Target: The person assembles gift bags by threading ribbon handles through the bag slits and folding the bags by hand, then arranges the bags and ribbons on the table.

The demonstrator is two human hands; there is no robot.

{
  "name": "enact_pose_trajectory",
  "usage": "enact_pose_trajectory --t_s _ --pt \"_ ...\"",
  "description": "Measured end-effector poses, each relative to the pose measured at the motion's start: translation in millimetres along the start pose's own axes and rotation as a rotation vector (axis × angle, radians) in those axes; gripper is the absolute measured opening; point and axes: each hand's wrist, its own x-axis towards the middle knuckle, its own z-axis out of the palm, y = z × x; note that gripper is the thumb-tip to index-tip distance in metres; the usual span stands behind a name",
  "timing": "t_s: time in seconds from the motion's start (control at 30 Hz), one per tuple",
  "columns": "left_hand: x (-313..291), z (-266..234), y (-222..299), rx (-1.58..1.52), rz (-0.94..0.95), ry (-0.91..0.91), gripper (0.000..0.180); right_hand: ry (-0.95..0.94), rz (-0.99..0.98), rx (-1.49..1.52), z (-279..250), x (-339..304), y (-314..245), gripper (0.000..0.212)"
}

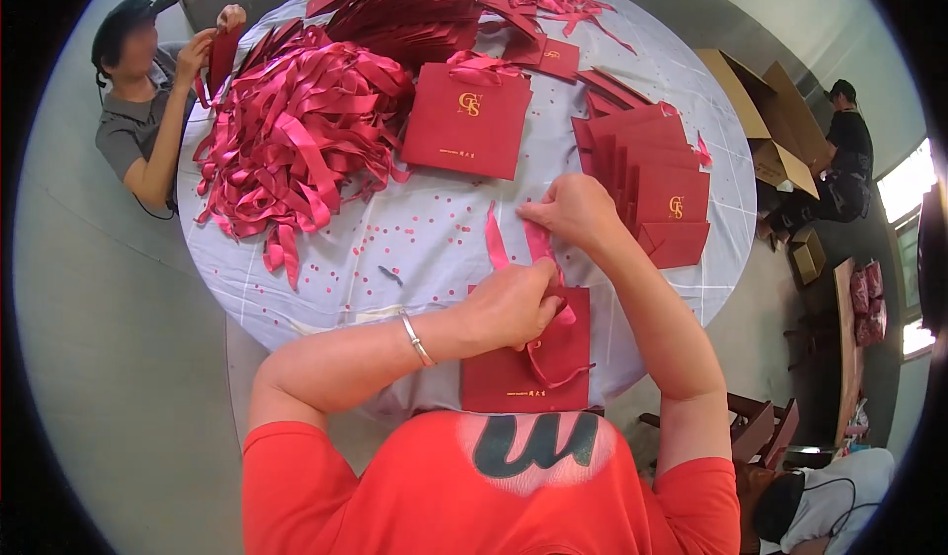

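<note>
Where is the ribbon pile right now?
In the head view, the ribbon pile lies on the left side of the table, just left of the middle red bag and beyond the left hand.

I saw white glare burn out the windows [908,180] beyond the right edge of my round table [434,269]; bright, even light covered its top, with soft shading nearest me. Fisheye distortion curved the walls [820,7] toward a black, soft-edged rim.

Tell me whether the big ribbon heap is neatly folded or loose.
Loose: the big ribbon heap is a jumble of crossing loops, with strands trailing onto the tablecloth.
</note>
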Motion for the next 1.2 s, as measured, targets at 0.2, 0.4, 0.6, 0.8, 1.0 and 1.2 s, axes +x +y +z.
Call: enact_pose_trajectory --t_s 0.2,0.4,0.6,0.8,1.0,1.2 --pt "0.5 -1.5 0.9 0.015 0.016 0.018 0.022 -0.136 0.068 0.365 10.9 13.0 24.0 0.034" --pt "1.1 -0.4 -3.7 0.091 0.079 0.071 0.022 0.092 0.043 0.221 7.0 1.4 17.2 0.027" --pt "-1.4 -6.3 7.8 -0.057 -0.042 -0.029 0.023 0.113 0.059 0.091 1.4 1.2 19.5 0.021" --pt "-0.1 -8.4 10.8 -0.056 -0.081 -0.06 0.022 0.174 0.081 0.26 9.5 0.5 29.1 0.031" --pt "0.5 -8.0 7.7 -0.074 -0.046 -0.065 0.022 0.232 0.001 0.328 12.0 -0.5 38.0 0.034" --pt "1.1 -7.7 4.3 -0.086 -0.044 -0.08 0.02 0.162 0.051 0.534 -3.8 -12.4 33.1 0.025"
